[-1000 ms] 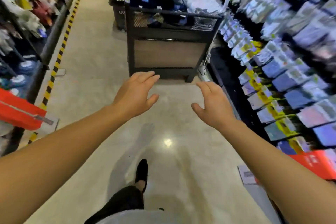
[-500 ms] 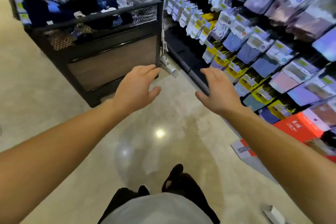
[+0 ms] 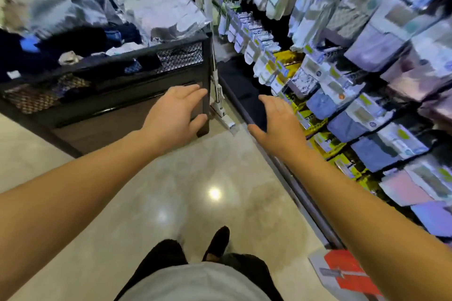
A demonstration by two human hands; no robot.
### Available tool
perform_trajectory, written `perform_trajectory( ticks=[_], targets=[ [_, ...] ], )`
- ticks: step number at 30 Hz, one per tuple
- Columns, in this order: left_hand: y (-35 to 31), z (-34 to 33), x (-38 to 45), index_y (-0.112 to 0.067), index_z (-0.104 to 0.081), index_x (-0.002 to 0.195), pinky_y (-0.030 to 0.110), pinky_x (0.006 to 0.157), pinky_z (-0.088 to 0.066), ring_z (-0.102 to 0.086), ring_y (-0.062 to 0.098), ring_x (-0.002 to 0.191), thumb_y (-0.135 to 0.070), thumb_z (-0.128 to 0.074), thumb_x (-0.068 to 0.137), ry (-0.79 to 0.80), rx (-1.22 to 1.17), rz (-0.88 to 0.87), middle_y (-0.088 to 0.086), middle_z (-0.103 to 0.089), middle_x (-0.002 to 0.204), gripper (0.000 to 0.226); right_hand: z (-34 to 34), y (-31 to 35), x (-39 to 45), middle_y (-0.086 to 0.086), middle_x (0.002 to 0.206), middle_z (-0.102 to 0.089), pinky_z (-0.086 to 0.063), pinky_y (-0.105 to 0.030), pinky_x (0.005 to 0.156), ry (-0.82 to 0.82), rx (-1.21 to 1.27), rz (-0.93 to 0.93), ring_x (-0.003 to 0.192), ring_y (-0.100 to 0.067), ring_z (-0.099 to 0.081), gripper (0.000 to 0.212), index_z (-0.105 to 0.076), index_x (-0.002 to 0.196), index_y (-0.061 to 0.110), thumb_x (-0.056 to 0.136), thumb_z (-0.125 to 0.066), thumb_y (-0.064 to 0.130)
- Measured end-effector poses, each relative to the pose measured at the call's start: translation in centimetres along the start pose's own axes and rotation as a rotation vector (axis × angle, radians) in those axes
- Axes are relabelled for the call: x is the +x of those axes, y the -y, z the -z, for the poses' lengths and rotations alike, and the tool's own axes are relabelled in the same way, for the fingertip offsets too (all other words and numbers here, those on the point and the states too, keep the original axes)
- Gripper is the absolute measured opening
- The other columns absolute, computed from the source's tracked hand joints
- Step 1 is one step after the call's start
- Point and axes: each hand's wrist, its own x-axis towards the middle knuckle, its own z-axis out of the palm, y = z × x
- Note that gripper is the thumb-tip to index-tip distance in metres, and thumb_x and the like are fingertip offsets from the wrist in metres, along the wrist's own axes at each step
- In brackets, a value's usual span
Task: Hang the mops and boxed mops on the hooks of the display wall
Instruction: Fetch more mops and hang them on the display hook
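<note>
Ahead at twelve o'clock, both hands (image 3: 176,115) (image 3: 276,124) spread empty; I'd grip the mop (image 3: 215,76), light and stiff, mid-pole.

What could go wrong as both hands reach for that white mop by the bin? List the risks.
1. The white mop stands propped in the narrow gap between the black bin and the display wall; a nudge from either empty hand, left hand or right hand, could tip it over.
2. Lifting its long handle may snag the hanging packets.
3. The red box on the floor is a likely trip hazard.
</note>
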Motion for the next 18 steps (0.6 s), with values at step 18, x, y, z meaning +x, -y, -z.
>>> perform_trajectory(
  ticks=[18],
  targets=[
    [13.0, -1.0, 31.5, -0.010, -0.046, 0.147, 0.046, 0.113, -0.033, -0.039, 0.037, 0.137, -0.029, -0.066, 0.092, -0.120, -0.115, 0.141, 0.015, -0.046, 0.150, 0.062, -2.0, -5.2, 36.4, -0.007, 0.152, -0.041, -0.031, -0.041, 0.116, 0.110, -0.027, 0.083, 0.143, -0.029, -0.033, 0.074, -0.033, 0.152, 0.013, 0.092, -0.066, 0.042]
  ],
)
